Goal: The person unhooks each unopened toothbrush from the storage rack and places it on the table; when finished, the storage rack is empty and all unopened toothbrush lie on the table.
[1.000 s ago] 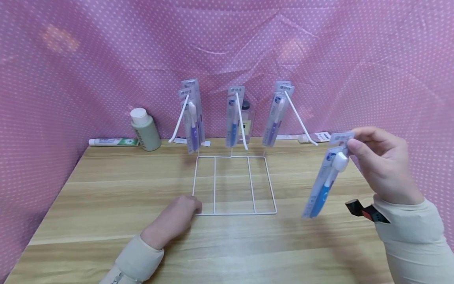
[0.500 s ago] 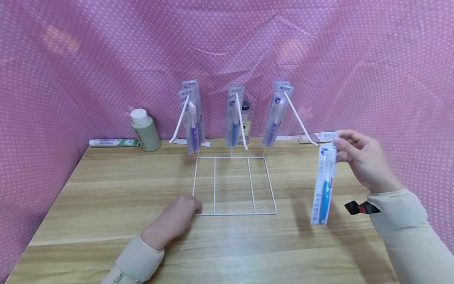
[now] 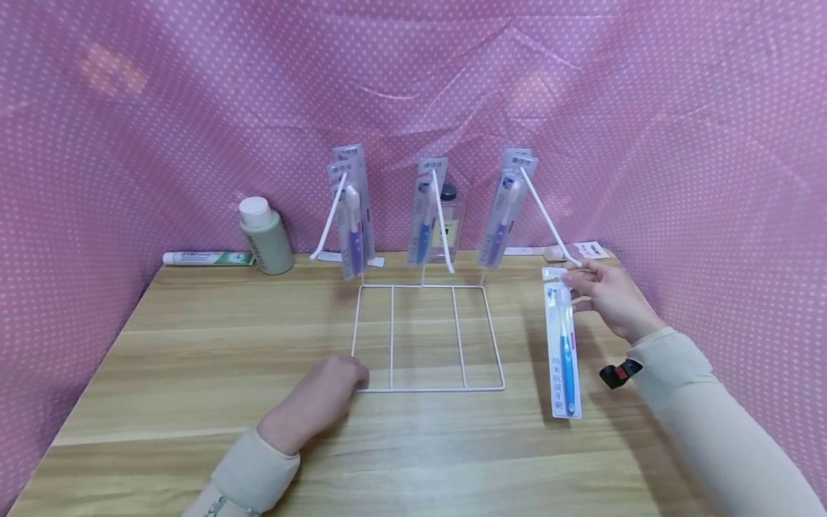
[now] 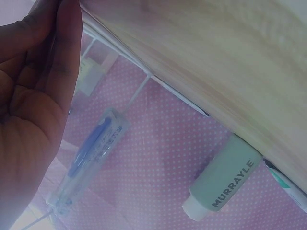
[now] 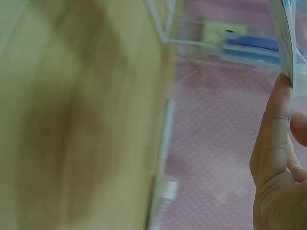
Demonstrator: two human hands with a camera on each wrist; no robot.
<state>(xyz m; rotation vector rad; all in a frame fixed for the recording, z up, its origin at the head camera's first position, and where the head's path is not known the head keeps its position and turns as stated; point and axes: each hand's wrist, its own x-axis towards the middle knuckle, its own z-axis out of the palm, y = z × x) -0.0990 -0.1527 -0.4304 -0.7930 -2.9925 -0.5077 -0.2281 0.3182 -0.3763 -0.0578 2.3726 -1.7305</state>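
Right hand [image 3: 610, 298] pinches a packaged toothbrush [image 3: 563, 345] at frame right — left hand [image 3: 323, 402], fingers curled, presses the wire rack [image 3: 428, 337].

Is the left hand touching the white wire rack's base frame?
Touching. In the head view the left hand rests on the front-left corner of the white wire rack; the left wrist view shows its fingers against the wire.

Both arms wear long cream sleeves [image 3: 255, 470] with ribbed cuffs; both hands [image 3: 319, 402] are bare. A black-and-red strap [image 3: 617, 373] sits at the right wrist.
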